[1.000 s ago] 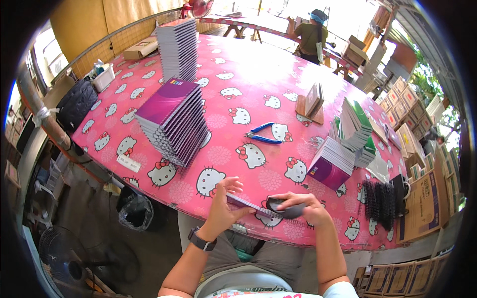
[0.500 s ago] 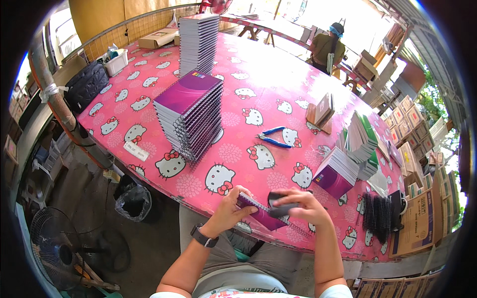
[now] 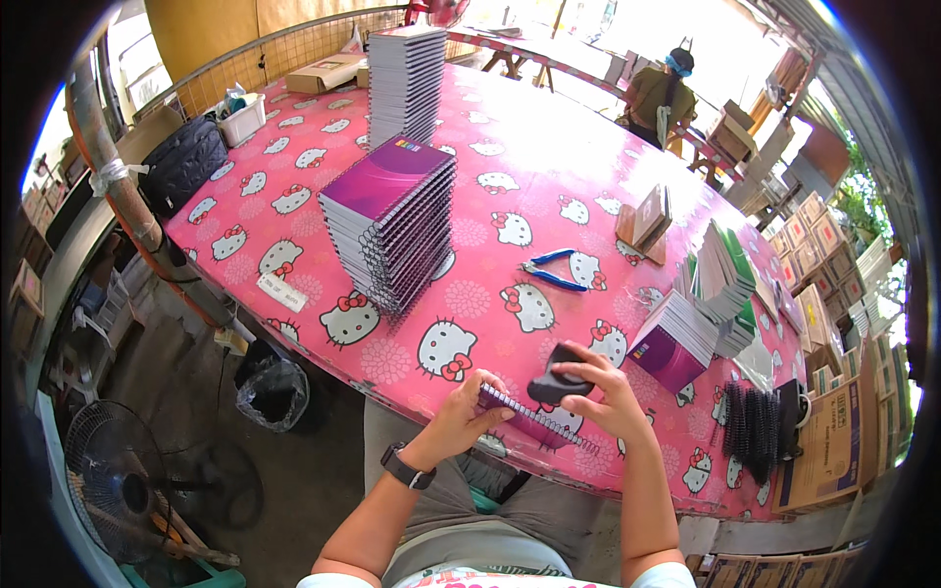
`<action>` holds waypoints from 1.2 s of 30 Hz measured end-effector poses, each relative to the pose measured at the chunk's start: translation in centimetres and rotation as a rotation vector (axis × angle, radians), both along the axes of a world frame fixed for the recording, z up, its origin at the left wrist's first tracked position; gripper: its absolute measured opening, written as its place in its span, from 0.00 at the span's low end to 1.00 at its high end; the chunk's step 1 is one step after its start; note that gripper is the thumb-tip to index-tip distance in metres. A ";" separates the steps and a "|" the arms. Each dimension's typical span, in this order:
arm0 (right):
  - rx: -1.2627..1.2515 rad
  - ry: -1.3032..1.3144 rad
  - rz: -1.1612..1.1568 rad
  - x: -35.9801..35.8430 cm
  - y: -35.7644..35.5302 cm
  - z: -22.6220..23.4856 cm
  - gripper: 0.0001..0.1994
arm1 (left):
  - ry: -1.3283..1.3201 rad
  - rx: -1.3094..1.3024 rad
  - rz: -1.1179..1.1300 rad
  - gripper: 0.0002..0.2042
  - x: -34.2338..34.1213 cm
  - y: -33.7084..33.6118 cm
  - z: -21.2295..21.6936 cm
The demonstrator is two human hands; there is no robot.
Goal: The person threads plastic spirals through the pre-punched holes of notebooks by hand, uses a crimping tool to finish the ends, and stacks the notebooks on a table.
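Note:
My left hand (image 3: 461,421) is closed on one end of a small purple notebook (image 3: 529,421) held at the table's near edge. A thin spiral coil (image 3: 576,438) runs along the notebook's punched edge, its tail sticking out past the right end. In my right hand (image 3: 613,397) is a rounded black hand-held tool (image 3: 559,377), just above and apart from that edge. Its underside is hidden. Blue-handled pliers (image 3: 559,271) lie farther up the table. A tall stack of spiral-bound purple notebooks (image 3: 387,191) stands to the left.
Another notebook stack (image 3: 404,83) rises behind. On the right are purple-covered books (image 3: 674,343), green-edged books (image 3: 723,274), a wooden block stand (image 3: 647,225) and black coils (image 3: 750,431). A floor fan (image 3: 123,470) and bin (image 3: 272,392) stand left of the pink table (image 3: 470,304). Another person (image 3: 659,98) sits far off.
My right hand has lifted the black tool off the notebook's edge, baring the coil along it. My left hand keeps its grip. The whole view has shifted slightly.

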State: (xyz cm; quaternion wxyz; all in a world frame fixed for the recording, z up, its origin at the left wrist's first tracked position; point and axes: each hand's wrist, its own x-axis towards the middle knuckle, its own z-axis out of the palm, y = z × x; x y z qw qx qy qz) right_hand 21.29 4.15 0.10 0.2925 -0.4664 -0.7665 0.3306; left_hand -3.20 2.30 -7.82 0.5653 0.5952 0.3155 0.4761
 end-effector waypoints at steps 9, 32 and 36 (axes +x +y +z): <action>0.273 0.025 -0.016 -6.4 -2.8 3.2 0.14 | 0.226 0.366 0.313 0.15 1.7 -0.8 4.3; 0.456 -0.088 0.261 -9.8 -1.5 6.6 0.07 | 0.112 0.061 0.308 0.15 -3.0 -1.4 8.7; 0.466 -0.003 0.216 -11.4 0.0 8.8 0.06 | 0.224 0.368 0.501 0.27 -5.1 -0.1 9.8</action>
